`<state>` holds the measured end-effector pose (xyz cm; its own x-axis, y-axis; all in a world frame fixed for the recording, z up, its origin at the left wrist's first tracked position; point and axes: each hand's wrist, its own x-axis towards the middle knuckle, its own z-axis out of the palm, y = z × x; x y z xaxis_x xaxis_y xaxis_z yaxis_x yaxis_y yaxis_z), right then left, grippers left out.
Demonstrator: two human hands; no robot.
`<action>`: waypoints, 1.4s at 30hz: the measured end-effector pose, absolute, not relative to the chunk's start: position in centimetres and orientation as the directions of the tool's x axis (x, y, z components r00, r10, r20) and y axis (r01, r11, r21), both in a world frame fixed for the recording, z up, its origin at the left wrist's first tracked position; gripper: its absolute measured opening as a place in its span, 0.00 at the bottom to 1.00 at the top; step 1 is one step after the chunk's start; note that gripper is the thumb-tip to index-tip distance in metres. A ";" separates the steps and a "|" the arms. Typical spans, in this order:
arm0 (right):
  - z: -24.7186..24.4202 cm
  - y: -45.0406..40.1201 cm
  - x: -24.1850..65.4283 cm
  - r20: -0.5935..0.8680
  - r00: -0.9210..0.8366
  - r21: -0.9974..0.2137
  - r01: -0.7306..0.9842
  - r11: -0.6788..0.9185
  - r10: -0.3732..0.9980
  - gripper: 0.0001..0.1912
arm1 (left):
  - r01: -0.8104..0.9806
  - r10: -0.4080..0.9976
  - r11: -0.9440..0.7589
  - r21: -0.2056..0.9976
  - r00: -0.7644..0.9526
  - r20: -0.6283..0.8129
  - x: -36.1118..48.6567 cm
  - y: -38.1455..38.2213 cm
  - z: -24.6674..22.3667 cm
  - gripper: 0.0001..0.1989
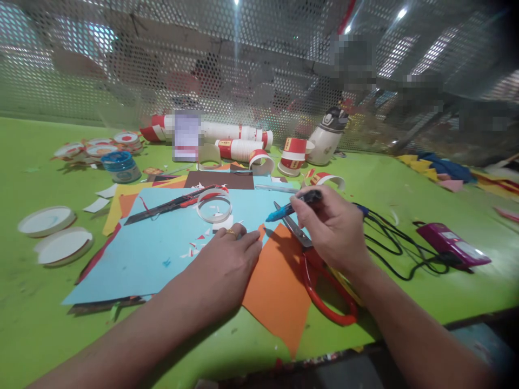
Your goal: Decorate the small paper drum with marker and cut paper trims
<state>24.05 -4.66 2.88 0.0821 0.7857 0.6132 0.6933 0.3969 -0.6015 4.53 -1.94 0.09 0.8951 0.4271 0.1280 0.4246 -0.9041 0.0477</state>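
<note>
In the head view my right hand [334,229] is closed round a marker pen [288,208] with a black body and a blue end pointing left, held above the table. Beneath it lies a pair of scissors with red handles [324,302], its blades partly hidden by my hand. My left hand [227,259] rests with fingers stretched out on the light blue paper [133,254], beside an orange sheet [279,292]. A small white piece lies just past its fingertips. Beyond that stand a white paper ring [214,205] and a red-and-black cutter [174,207]. Small paper scraps lie around.
White paper discs [65,246] lie left, near a blue paint jar [121,166]. Stacked paper cups [243,150], an upturned red cup [292,156] and a bottle [326,138] stand behind. A purple device [453,246] with black cable is at right. Perforated mesh [154,65] closes the back.
</note>
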 end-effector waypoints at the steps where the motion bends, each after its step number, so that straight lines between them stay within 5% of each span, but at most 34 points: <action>1: 3.1 -4.7 24.1 0.618 0.114 -0.626 0.670 0.399 0.778 0.05 | 0.423 0.427 -0.904 0.052 0.896 0.125 4.5 -1.9 0.1 0.12; 42: 1.6 -4.1 23.9 0.564 0.059 -0.590 0.727 0.352 0.823 0.06 | 0.454 0.459 -0.888 0.077 0.884 0.086 4.5 -2.1 0.3 0.11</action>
<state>23.93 -4.07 1.57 0.0590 0.8234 0.5643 0.7266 0.3522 -0.5899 4.47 -2.06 0.31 0.8841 0.4592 0.0865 0.4536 -0.8879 0.0770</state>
